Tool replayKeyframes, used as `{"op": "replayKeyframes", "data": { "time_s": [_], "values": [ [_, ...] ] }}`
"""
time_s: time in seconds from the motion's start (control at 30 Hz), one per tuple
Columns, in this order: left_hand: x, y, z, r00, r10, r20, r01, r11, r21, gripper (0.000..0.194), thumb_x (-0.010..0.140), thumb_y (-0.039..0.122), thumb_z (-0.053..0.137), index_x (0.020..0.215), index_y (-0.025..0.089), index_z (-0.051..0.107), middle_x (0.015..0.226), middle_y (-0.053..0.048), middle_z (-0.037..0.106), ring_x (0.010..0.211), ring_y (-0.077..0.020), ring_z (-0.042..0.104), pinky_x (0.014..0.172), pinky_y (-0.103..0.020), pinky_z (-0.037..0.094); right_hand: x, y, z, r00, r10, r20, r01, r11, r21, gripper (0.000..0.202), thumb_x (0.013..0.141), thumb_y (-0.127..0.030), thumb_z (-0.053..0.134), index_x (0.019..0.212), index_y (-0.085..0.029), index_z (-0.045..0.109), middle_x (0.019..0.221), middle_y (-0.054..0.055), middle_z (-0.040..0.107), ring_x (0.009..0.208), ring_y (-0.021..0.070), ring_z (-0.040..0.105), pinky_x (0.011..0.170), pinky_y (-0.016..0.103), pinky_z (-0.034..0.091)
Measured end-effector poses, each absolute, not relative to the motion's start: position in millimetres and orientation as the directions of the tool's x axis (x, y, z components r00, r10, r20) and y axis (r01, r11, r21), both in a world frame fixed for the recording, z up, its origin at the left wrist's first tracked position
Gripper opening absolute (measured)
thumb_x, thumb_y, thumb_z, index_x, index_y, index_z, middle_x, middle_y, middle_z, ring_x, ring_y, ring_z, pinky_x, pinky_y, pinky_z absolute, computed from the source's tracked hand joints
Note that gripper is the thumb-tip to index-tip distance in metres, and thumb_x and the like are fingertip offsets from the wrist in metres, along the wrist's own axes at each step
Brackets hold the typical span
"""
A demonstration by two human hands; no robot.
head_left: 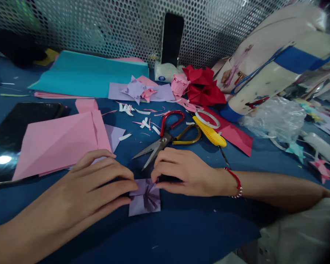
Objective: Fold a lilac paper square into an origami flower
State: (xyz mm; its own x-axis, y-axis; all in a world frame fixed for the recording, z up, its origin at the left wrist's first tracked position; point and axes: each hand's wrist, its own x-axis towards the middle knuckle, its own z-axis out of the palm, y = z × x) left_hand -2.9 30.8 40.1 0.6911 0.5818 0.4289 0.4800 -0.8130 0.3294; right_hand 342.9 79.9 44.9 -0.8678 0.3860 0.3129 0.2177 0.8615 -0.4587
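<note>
A small square of folded purple paper [145, 205] lies on the blue table, its creases gathering at the middle. My left hand [90, 187] comes in from the left, thumb and fingertips closed on the paper's left edge. At the upper right corner, my right hand [187, 172] pinches the paper between thumb and forefinger; a red beaded bracelet circles that wrist. Just beyond my right hand rest scissors [165, 139] with blades apart, one handle loop red and the other yellowish. The paper's far edge is partly covered by my fingers.
Pink paper sheets [60, 141] overlap a dark tablet-like device [5, 135] at left. Behind are teal sheets [90, 75], paper scraps [145, 123], red folded flowers [202, 86], a yellow cutter [209, 131], a tape ring [217, 123] and an upright phone [172, 38]. A pale bottle [264, 86] leans at right.
</note>
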Motion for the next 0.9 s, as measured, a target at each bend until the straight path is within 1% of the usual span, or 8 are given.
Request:
{"op": "replayKeyframes", "data": {
  "time_s": [0.13,0.27,0.33,0.47,0.57,0.67,0.8,0.9],
  "values": [
    [-7,32,43,0.704,0.562,0.435,0.485,-0.827,0.285,0.038,0.131,0.017,0.054,0.126,0.028,0.090,0.136,0.022,0.083,0.121,-0.0045,0.081,0.141,-0.033,0.054,341,81,45,-0.867,0.373,0.329,0.207,0.872,-0.444,0.037,0.142,-0.042,0.054,0.130,-0.021,0.082,0.120,0.007,0.078,0.109,0.0222,0.071,0.100,0.033,0.059],
    [-4,35,44,0.748,0.511,0.424,0.437,-0.859,0.266,0.045,0.132,0.012,0.050,0.125,0.032,0.090,0.134,0.016,0.088,0.125,-0.0074,0.083,0.154,-0.040,0.045,341,82,44,-0.861,0.327,0.390,0.155,0.899,-0.410,0.039,0.142,-0.040,0.053,0.140,-0.019,0.085,0.126,0.009,0.080,0.112,0.0220,0.071,0.100,0.033,0.059],
    [-2,38,45,0.765,0.477,0.433,0.421,-0.879,0.223,0.051,0.129,0.004,0.046,0.127,0.033,0.088,0.133,0.017,0.087,0.123,-0.0061,0.082,0.156,-0.034,0.037,342,82,44,-0.873,0.289,0.393,0.131,0.915,-0.383,0.040,0.143,-0.035,0.050,0.144,-0.020,0.087,0.129,0.009,0.080,0.114,0.0216,0.071,0.100,0.032,0.058],
    [0,46,47,0.806,0.355,0.474,0.317,-0.935,0.160,0.038,0.131,0.013,0.052,0.133,0.032,0.085,0.127,0.011,0.090,0.113,-0.0094,0.083,0.158,-0.026,0.025,345,83,47,-0.902,0.240,0.359,0.109,0.931,-0.349,0.042,0.142,-0.029,0.049,0.143,-0.023,0.091,0.128,0.008,0.079,0.110,0.0211,0.068,0.101,0.033,0.056],
    [1,49,47,0.796,0.397,0.457,0.332,-0.917,0.219,0.035,0.132,0.013,0.051,0.136,0.033,0.079,0.122,0.008,0.090,0.113,-0.0123,0.082,0.157,-0.027,0.024,345,81,50,-0.911,0.218,0.351,0.098,0.939,-0.328,0.041,0.141,-0.029,0.052,0.142,-0.024,0.092,0.128,0.008,0.080,0.108,0.0213,0.067,0.099,0.033,0.056],
    [3,47,47,0.801,0.401,0.445,0.308,-0.913,0.269,0.030,0.132,0.017,0.053,0.137,0.033,0.078,0.123,0.009,0.090,0.109,-0.0119,0.083,0.151,-0.022,0.026,343,80,51,-0.891,0.200,0.407,0.075,0.950,-0.303,0.042,0.142,-0.031,0.052,0.136,-0.023,0.094,0.125,0.007,0.081,0.104,0.0210,0.065,0.097,0.033,0.056],
    [13,38,44,0.714,0.560,0.419,0.447,-0.826,0.342,0.026,0.139,0.032,0.052,0.127,0.036,0.075,0.120,0.009,0.083,0.103,-0.0160,0.077,0.134,-0.033,0.042,340,77,54,-0.870,0.185,0.458,0.064,0.961,-0.267,0.043,0.141,-0.028,0.054,0.127,-0.022,0.093,0.121,0.006,0.082,0.101,0.0204,0.063,0.094,0.033,0.056],
    [22,31,41,0.656,0.622,0.428,0.512,-0.783,0.352,0.032,0.141,0.035,0.047,0.120,0.035,0.071,0.117,0.006,0.078,0.104,-0.0187,0.072,0.117,-0.038,0.044,339,75,54,-0.874,0.194,0.445,0.083,0.963,-0.258,0.041,0.140,-0.027,0.055,0.126,-0.023,0.093,0.120,0.005,0.083,0.101,0.0201,0.062,0.094,0.032,0.056]
  ]
}}
